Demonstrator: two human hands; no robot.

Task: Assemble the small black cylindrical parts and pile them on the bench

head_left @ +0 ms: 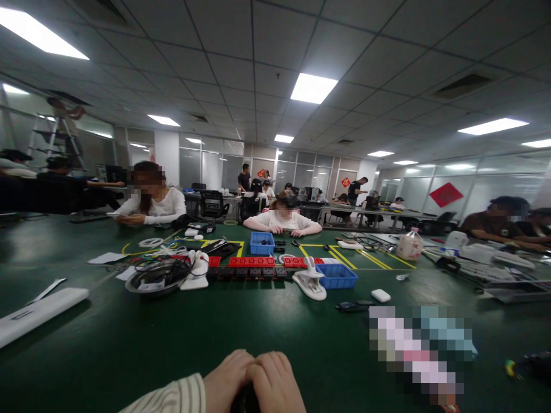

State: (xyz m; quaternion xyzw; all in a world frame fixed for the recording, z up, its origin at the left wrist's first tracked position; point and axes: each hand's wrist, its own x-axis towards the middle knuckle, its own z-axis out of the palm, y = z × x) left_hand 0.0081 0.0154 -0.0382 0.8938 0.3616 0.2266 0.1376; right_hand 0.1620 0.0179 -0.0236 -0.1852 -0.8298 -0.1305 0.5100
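Note:
At the near edge of the green table, my left hand (226, 380) and my right hand (276, 381) rest side by side and touch each other. Both have their fingers curled down, with the fingertips hidden. A dark thing (245, 398) shows between them at the bottom of the view; its kind cannot be made out. A striped sleeve (172, 398) covers my left forearm.
A metal bowl of cables (157, 281), red-and-black parts (252, 269), a white clip stand (310, 281) and blue bins (338, 276) stand ahead. Left lies a long white device (43, 315); right, a white case (381, 295) and blurred-out items. A person (282, 218) sits opposite.

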